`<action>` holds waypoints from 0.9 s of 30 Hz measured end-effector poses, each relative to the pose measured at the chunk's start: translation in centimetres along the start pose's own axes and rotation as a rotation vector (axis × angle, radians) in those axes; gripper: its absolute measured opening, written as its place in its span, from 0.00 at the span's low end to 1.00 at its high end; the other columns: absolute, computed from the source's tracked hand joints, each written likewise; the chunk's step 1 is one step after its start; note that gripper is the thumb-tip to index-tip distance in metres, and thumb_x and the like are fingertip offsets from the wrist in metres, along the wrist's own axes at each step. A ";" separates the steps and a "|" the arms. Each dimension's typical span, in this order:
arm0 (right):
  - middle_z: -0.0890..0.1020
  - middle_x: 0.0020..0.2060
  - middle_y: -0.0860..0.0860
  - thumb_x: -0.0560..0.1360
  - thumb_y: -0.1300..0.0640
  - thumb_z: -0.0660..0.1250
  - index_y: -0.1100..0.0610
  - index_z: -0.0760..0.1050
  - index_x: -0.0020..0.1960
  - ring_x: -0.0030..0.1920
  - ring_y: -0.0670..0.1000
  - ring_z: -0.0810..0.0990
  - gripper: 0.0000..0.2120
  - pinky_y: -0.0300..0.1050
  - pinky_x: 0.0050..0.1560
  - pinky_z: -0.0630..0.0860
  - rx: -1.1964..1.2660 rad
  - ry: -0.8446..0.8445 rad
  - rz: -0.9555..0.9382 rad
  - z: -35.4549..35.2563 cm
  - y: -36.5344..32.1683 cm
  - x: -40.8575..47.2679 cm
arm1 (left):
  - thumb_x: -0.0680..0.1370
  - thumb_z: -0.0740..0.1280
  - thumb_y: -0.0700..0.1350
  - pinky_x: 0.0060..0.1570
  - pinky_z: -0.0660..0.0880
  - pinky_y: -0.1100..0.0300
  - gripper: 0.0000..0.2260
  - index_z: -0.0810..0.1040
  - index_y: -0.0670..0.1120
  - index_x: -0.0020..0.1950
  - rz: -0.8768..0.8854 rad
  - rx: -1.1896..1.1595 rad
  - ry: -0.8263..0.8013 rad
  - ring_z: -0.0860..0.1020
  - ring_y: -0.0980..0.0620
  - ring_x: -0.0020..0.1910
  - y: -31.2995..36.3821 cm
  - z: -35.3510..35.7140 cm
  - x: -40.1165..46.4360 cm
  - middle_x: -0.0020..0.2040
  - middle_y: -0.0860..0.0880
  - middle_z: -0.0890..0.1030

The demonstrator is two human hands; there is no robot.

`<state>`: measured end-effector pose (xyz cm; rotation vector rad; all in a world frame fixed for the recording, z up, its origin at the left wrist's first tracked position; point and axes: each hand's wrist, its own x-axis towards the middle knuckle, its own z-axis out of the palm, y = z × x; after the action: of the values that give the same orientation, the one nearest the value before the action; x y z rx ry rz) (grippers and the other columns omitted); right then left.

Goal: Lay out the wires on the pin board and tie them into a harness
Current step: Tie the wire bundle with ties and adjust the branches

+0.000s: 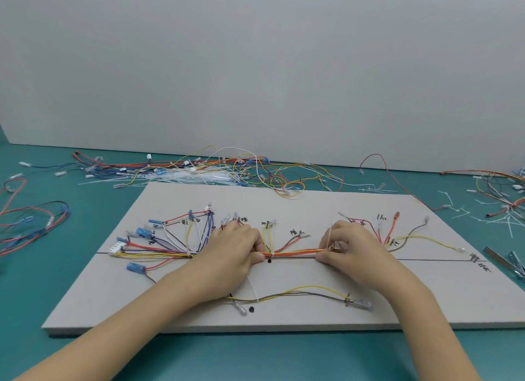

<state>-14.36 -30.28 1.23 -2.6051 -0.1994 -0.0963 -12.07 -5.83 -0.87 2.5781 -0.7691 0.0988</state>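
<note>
A pale grey pin board (312, 309) lies on the teal table. Along its drawn centre line runs a bundle of red, orange and yellow wires (295, 252). Branches fan out left to blue and white connectors (142, 233) and right to small terminals (397, 216). My left hand (235, 247) grips the bundle left of centre, fingers curled over it. My right hand (349, 244) pinches the bundle at its right part, where a thin white cable tie (329, 237) loops over my fingers. A yellow and grey wire pair (298, 294) lies loose near the board's front.
A tangle of spare wires and white cable ties (204, 170) lies behind the board against the grey wall. More wires sit at the left edge (28, 221) and far right (500, 199). Cut tie ends (460, 210) and a metal tool (508, 262) lie right of the board.
</note>
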 end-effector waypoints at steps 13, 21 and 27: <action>0.80 0.37 0.51 0.71 0.62 0.74 0.41 0.80 0.33 0.35 0.40 0.73 0.16 0.32 0.37 0.66 0.288 0.159 -0.064 0.3 -0.5 0.1 | 0.82 0.60 0.49 0.53 0.62 0.57 0.04 0.67 0.55 0.48 0.060 0.002 0.091 0.66 0.55 0.49 -0.7 0.8 -0.4 0.46 0.58 0.70; 0.75 0.33 0.46 0.71 0.62 0.74 0.52 0.83 0.38 0.33 0.39 0.72 0.06 0.30 0.36 0.64 0.328 0.137 -0.016 0.2 -0.2 0.1 | 0.82 0.59 0.49 0.57 0.61 0.57 0.02 0.69 0.53 0.51 0.070 0.016 0.112 0.67 0.55 0.51 -0.6 0.7 -0.4 0.48 0.58 0.71; 0.75 0.34 0.54 0.71 0.64 0.73 0.51 0.85 0.42 0.34 0.45 0.70 0.08 0.34 0.38 0.65 0.432 0.236 -0.129 0.1 -1.5 -0.3 | 0.83 0.58 0.49 0.56 0.60 0.57 0.02 0.68 0.53 0.51 0.072 0.040 0.116 0.66 0.56 0.50 -0.6 0.9 -0.6 0.47 0.59 0.71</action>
<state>-14.91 -29.00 1.83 -2.1295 -0.2705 -0.3623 -12.30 -5.51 -2.00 2.5564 -0.8244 0.2867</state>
